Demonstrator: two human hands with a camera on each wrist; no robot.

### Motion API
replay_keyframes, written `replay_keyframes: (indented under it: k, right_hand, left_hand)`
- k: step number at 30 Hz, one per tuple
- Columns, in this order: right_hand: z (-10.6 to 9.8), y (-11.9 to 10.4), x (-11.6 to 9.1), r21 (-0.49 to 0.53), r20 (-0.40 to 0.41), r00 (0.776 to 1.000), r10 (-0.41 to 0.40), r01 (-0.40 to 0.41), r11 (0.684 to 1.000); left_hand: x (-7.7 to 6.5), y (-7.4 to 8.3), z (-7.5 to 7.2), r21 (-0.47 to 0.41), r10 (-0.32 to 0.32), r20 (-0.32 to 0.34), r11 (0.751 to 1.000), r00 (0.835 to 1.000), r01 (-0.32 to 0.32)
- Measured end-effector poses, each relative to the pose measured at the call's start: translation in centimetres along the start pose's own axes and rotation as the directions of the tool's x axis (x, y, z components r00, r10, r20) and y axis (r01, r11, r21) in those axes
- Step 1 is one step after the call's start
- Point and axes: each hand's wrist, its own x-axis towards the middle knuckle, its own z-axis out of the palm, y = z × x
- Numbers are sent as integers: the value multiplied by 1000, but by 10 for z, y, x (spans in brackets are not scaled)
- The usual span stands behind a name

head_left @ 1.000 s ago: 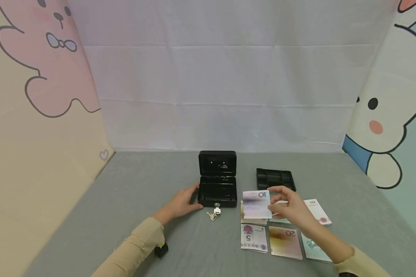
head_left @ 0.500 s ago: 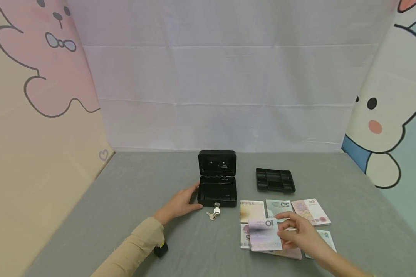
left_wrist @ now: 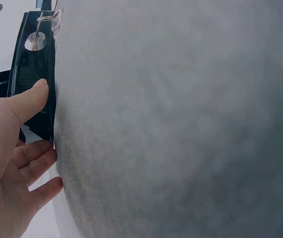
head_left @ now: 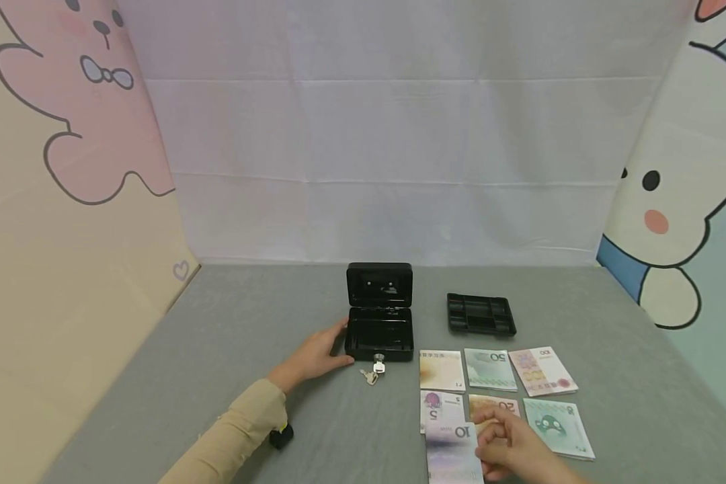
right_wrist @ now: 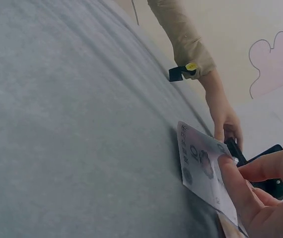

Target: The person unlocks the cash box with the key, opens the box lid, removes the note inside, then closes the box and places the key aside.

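My right hand [head_left: 508, 444] pinches the right edge of a purple banknote marked 10 [head_left: 454, 457]. It sits below the notes marked 5 [head_left: 441, 407] and 20 [head_left: 493, 405], overlapping the 5's lower edge. Seen from the right wrist, this banknote [right_wrist: 203, 166] tilts up off the grey cloth, thumb on its face. My left hand [head_left: 314, 359] touches the left side of a black cash box [head_left: 379, 343] with its lid up. In the left wrist view, the left thumb [left_wrist: 32, 99] lies on the box's front and the fingers stretch along its side.
Keys [head_left: 372, 376] hang from the box's front lock. A black compartment tray [head_left: 480, 314] lies to the right. More banknotes lie in rows: a yellowish one [head_left: 441, 370], a 50 [head_left: 490, 370], a 100 [head_left: 543, 371], and a greenish one [head_left: 559, 428].
My right hand has carried the 10 banknote down from beside the tray, past the other notes, to the row's near side. My left hand and the box have stayed put.
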Motion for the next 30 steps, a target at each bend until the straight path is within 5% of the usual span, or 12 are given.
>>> replay_keyframes:
  k: [4, 11, 18, 25, 30]
  right_hand:
    - [3, 7, 1, 43, 40, 999, 8, -10, 999]
    - [4, 18, 4, -94, 85, 993, -77, 85, 992]
    - [5, 16, 2, -164, 42, 999, 19, -12, 986]
    - [1, 6, 1, -136, 38, 999, -20, 25, 990]
    - [-5, -15, 2, -214, -47, 997, 65, -73, 974]
  left_hand:
    - [0, -1, 0, 8, -2, 9, 1000, 1000, 2]
    - [1, -3, 1, 10, -1, 10, 1000, 1000, 1]
    - [1, -2, 1, -4, 9, -5, 1000, 1000, -9]
    - [1, -3, 1, -4, -2, -1, 1000, 1000, 2]
    - [1, -2, 1, -3, 1, -3, 1000, 1000, -1]
